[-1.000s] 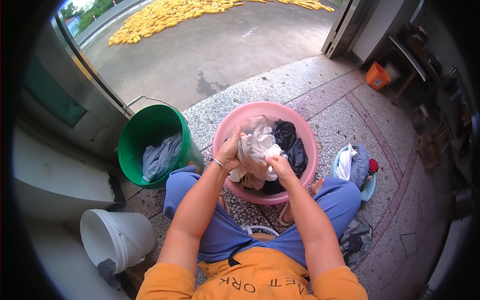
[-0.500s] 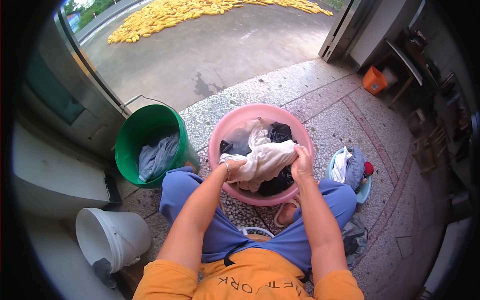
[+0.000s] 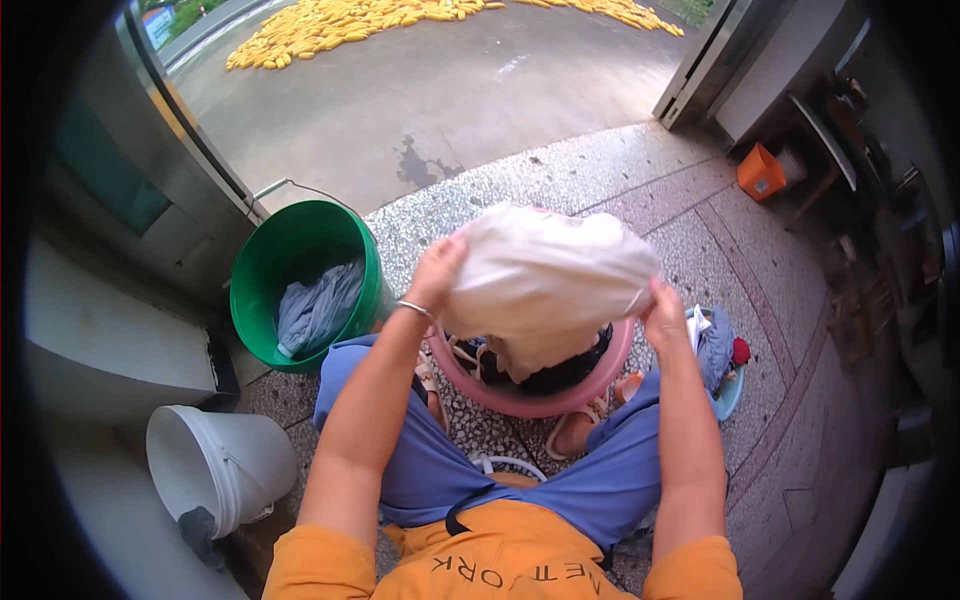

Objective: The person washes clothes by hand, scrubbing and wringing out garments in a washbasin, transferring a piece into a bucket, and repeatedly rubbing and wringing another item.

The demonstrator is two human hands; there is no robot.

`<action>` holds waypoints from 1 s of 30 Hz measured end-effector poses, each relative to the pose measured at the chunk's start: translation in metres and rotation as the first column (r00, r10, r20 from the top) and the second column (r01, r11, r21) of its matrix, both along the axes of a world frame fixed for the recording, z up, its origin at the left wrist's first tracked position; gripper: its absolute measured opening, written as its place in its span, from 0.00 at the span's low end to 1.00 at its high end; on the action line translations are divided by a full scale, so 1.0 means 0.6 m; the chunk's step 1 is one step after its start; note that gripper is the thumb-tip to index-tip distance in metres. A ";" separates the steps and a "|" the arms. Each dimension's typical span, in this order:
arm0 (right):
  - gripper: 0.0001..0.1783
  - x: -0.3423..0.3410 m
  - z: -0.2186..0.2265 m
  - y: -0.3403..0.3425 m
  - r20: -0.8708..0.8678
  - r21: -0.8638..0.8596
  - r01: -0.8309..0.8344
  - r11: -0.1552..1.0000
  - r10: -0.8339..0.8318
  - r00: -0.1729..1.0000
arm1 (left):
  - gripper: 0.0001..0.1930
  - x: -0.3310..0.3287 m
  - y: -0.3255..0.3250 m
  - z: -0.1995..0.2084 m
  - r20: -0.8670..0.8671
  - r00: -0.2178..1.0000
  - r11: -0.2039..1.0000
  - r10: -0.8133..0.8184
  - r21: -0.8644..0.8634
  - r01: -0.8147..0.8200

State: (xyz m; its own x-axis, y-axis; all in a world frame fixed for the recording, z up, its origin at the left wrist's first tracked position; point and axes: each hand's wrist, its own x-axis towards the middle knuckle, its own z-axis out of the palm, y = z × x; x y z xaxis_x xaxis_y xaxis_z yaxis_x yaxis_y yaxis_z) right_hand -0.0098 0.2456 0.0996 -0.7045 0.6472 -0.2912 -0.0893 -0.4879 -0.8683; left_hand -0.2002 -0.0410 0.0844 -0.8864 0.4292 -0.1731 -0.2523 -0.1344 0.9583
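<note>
A pale, off-white cloth garment [image 3: 550, 275] is stretched between my two hands above the pink basin [image 3: 535, 405]. My left hand [image 3: 438, 272] is closed on its left edge, and a bracelet circles that wrist. At the opposite edge my right hand [image 3: 663, 315] pinches the fabric. The garment's lower part hangs down toward the basin and hides most of what lies in it. Dark clothes [image 3: 570, 377] show below the hanging cloth. I cannot tell what kind of garment it is.
To the left stands a green bucket [image 3: 375, 270] holding a grey-blue garment [image 3: 320, 308]. A white bucket [image 3: 255, 470] is nearer on that side. At right a light-blue basin [image 3: 732, 397] holds clothes. An orange bin [image 3: 760, 175] stands farther back; corn cobs [image 3: 350, 28] lie outside.
Both hands have risen out of the basin and moved apart. The pale garment, bunched before, is now lifted and spread wide between them.
</note>
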 end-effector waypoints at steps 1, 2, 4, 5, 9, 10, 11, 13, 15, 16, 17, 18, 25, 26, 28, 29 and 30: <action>0.09 0.015 -0.040 0.031 0.251 0.192 -0.065 0.979 0.015 0.968 | 0.09 -0.008 0.006 -0.042 -0.161 0.986 0.980 -0.041 -0.200 0.008; 0.10 0.024 -0.061 0.054 0.483 0.353 -0.174 0.919 -0.020 0.875 | 0.09 -0.019 0.005 -0.068 -0.308 0.945 0.920 -0.107 -0.392 -0.024; 0.09 0.022 -0.068 0.039 0.377 0.335 -0.111 0.936 -0.025 0.926 | 0.09 -0.023 0.002 -0.082 -0.246 0.967 0.926 -0.068 -0.375 -0.030; 0.08 0.026 -0.070 0.030 0.265 0.307 -0.044 0.951 -0.041 0.963 | 0.09 -0.018 0.002 -0.085 -0.182 0.983 0.932 -0.035 -0.362 -0.034; 0.05 0.052 -0.071 0.042 0.286 0.303 0.099 0.948 -0.189 0.939 | 0.08 0.006 0.015 -0.043 -0.158 0.985 0.980 0.075 -0.170 -0.102; 0.05 0.045 -0.056 0.028 0.283 0.298 0.091 0.950 -0.180 0.942 | 0.08 0.007 0.010 -0.040 -0.162 0.983 0.978 0.083 -0.175 -0.111; 0.07 0.040 -0.038 0.014 0.265 0.322 0.063 0.945 -0.154 0.952 | 0.09 0.008 0.008 -0.038 -0.182 0.983 0.983 -0.023 -0.182 -0.011; 0.12 0.052 -0.047 0.042 0.153 0.293 -0.061 0.954 0.016 0.988 | 0.15 0.029 0.026 -0.002 -0.243 0.911 0.930 -0.333 -0.244 0.274; 0.12 0.040 -0.035 0.026 0.265 0.477 -0.246 0.843 0.129 0.956 | 0.17 0.050 0.009 0.020 -0.393 0.690 0.713 -0.608 -0.653 0.256; 0.12 0.033 -0.027 0.012 0.393 0.615 -0.426 0.664 0.210 0.895 | 0.19 0.057 0.000 0.023 -0.344 0.401 0.396 -0.849 -0.917 0.052; 0.17 0.031 -0.024 0.002 0.603 0.712 -0.638 0.294 0.209 0.770 | 0.21 0.061 -0.003 0.022 -0.225 0.432 0.267 -0.873 -0.963 0.038; 0.18 0.022 0.025 -0.041 0.794 0.599 -0.800 -0.036 0.150 0.589 | 0.21 0.062 -0.015 0.023 -0.209 0.452 0.252 -0.867 -0.967 0.036; 0.09 -0.003 0.057 -0.047 0.451 0.886 -0.464 -0.002 0.240 0.860 | 0.07 0.050 0.004 0.069 0.098 0.784 0.763 -0.613 0.330 0.556; 0.07 -0.016 0.057 -0.055 0.315 0.847 -0.438 0.302 0.378 0.870 | 0.15 0.048 0.004 0.041 0.263 0.745 0.748 -0.613 0.497 0.440; 0.12 -0.029 0.037 -0.078 0.001 0.323 -0.502 0.803 0.530 0.848 | 0.21 0.071 0.053 -0.002 0.547 0.628 0.750 -0.553 0.655 0.091; 0.12 -0.038 0.008 -0.089 0.039 0.339 -0.414 0.845 0.427 0.903 | 0.21 0.089 0.092 0.003 0.652 0.637 0.823 -0.412 0.566 -0.046; 0.12 -0.050 -0.022 -0.108 0.071 0.360 -0.325 0.875 0.322 0.944 | 0.18 0.092 0.108 -0.024 0.695 0.634 0.839 -0.339 0.528 -0.130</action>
State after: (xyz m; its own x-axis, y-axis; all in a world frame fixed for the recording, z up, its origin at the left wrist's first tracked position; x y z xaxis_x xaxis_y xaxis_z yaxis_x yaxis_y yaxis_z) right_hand -0.0397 0.1808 0.0866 -0.8911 0.4451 -0.0882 0.0276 -0.1408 -0.9897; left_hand -0.1449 0.0239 0.0699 -0.4861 0.7342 -0.4740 -0.8728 -0.4346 0.2220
